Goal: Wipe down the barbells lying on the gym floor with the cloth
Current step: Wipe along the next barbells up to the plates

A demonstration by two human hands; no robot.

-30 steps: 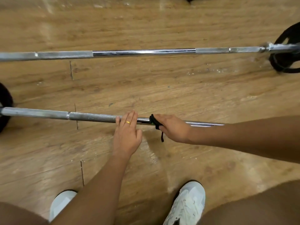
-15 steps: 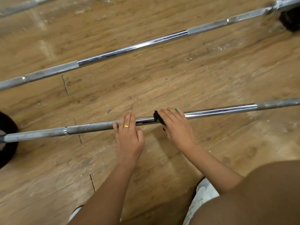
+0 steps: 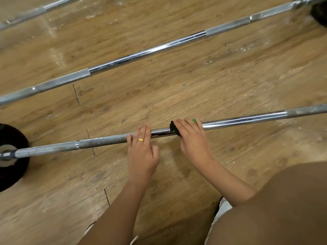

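Three long steel bars lie slantwise and well apart on the brown wood-plank gym floor: the far barbell, the middle barbell and the nearest barbell. On the nearest one, the right hand curls over a black-and-green cloth, gripping it against the shiny shaft. Just beside it, the left hand, wearing a gold ring, rests straight fingers across the bar. A black round weight plate sits on that bar's left end.

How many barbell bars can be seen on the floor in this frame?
3. One steel barbell nearest the camera, with the black-and-green cloth on it; a second chrome barbell diagonal across mid-floor; a third barbell barely visible at the top-left edge. Others may lie outside view.
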